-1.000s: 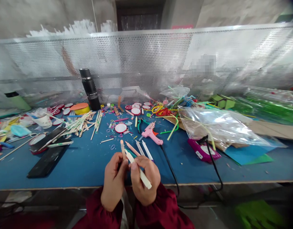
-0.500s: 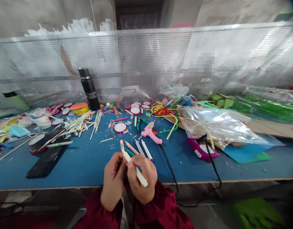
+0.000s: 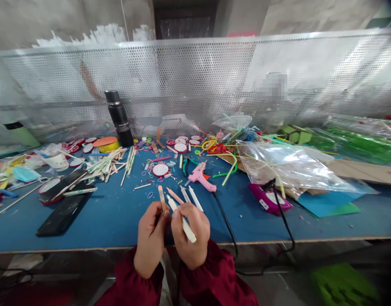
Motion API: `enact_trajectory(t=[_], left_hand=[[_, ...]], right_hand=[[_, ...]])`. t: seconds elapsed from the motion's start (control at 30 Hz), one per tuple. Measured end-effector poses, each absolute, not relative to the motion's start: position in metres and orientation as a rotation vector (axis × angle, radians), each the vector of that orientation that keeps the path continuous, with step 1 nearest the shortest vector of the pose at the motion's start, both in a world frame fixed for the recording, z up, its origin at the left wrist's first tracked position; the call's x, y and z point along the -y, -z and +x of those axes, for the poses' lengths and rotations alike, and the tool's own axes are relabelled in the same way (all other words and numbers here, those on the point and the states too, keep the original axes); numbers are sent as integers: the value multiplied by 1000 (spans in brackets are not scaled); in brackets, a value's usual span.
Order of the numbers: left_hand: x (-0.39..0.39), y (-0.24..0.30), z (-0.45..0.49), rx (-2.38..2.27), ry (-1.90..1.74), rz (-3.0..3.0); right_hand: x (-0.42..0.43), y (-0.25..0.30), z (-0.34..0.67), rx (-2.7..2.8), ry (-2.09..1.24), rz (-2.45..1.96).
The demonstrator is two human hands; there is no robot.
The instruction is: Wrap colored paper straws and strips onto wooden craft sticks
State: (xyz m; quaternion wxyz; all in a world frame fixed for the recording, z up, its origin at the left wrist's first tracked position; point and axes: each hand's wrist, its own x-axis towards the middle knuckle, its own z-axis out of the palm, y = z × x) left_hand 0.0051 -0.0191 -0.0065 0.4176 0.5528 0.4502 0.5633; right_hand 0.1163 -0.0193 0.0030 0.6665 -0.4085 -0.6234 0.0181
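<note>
My left hand [image 3: 151, 238] is closed round a flat wooden craft stick [image 3: 162, 196] that points up and away over the near edge of the blue table [image 3: 119, 221]. My right hand [image 3: 189, 233] grips a white pen-like marker [image 3: 182, 221], its tip held against the stick just above my left thumb. Both hands meet close together in front of me, with dark red sleeves at the wrists. Just beyond them lie a pink stick [image 3: 174, 195] and two white markers [image 3: 191, 197] on the table.
A pink glue gun [image 3: 200, 176] lies past my hands, its black cable [image 3: 227, 225] running off the near edge. Further off are a black flask [image 3: 119, 119], a red-rimmed white disc [image 3: 160, 170], loose sticks [image 3: 112, 163], a dark phone [image 3: 63, 214], a clear plastic bag [image 3: 287, 168] and a perforated metal screen [image 3: 195, 85].
The marker tip has slid down the wooden stick towards my left thumb, and both hands have risen slightly. Nothing on the table has moved.
</note>
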Motion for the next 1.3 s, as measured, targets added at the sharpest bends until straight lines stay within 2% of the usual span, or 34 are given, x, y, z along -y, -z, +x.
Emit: enact_trajectory(t=[0.17, 0.4, 0.63, 1.3], left_hand=[[20, 8, 5, -1095, -1418, 1346], [21, 7, 8, -1056, -1450, 1326], [24, 11, 7, -1011, -1447, 1318], [26, 14, 4, -1070, -1414, 1326]], right_hand=[[20, -1, 115, 1414, 50, -855], [20, 2, 115, 1483, -66, -807], [23, 2, 115, 1494, 22, -817], [29, 2, 114, 1472, -13, -818]])
